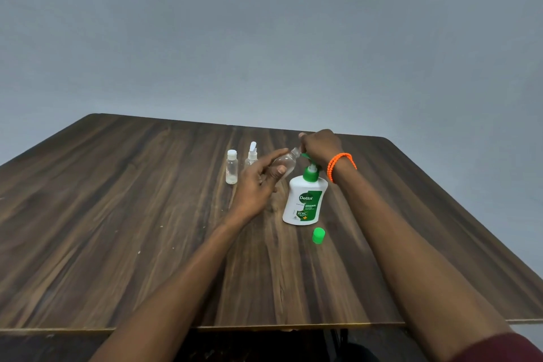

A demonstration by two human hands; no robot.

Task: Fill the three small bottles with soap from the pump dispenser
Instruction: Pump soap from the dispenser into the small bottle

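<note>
Left hand fingers are curling round the tilted clear small bottle; right hand is pressing the green-and-white pump dispenser. Risk: soap missing the narrow neck beside the right fingers.

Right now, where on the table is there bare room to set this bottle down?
Bare wood left of the capped bottle and along the near edge of the table. Crowded around the dispenser, green cap and spray bottle.

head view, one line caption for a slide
Left hand tilts a small clear bottle to the soap dispenser spout while the right hand rests on the pump.
</note>
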